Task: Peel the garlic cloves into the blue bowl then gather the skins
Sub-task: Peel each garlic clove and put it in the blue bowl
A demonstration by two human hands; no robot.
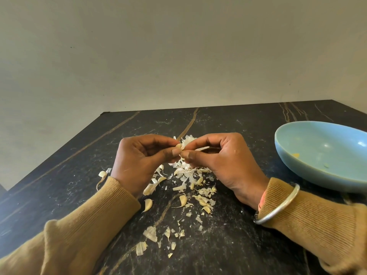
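Above the middle of the dark table, my left hand [139, 157] and my right hand [216, 159] meet fingertip to fingertip and pinch one garlic clove [179, 146] between them. Papery skin [187, 140] sticks up from the clove behind my fingers. Loose garlic skins [188, 175] lie in a heap under my hands and trail toward me. Unpeeled cloves [148, 204] lie among them, one more by my left wrist [102, 174]. The blue bowl [297, 165] stands to the right of my right hand, with a small yellowish piece [295, 155] inside.
The black marble table [248, 124] ends at a pale wall behind. Its left edge runs diagonally from back centre toward the near left. A metal bangle [278, 207] sits on my right wrist, close to the bowl's near rim.
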